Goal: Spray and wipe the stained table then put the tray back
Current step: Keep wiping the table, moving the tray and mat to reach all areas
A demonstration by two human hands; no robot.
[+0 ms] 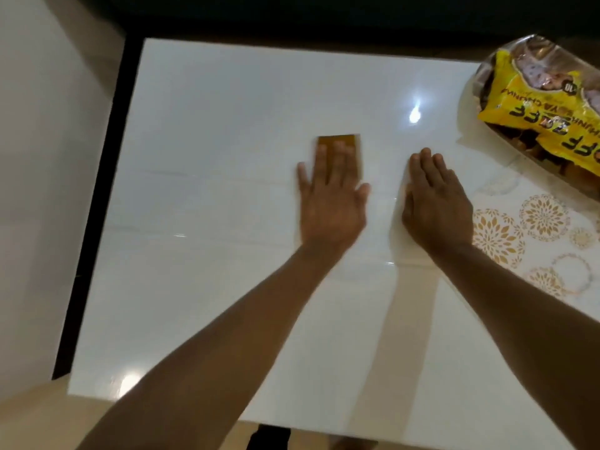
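Observation:
A glossy white table (pixel 207 164) fills the view. My left hand (pixel 331 206) lies flat with fingers spread on a small mustard-brown sponge (pixel 337 140), pressing it against the tabletop near the middle; only the sponge's far end shows beyond my fingertips. The hand and sponge are blurred. My right hand (pixel 435 206) rests palm down on the bare tabletop just to the right, holding nothing. A white tray (pixel 545 222) with a gold flower pattern sits at the table's right side, touching my right wrist area. No spray bottle is in view.
A yellow-and-clear snack packet (pixel 548 121) lies on the far part of the tray at the upper right. A dark frame edge (pixel 97 203) runs along the table's left side, with pale floor beyond. Lamp reflections glint on the tabletop.

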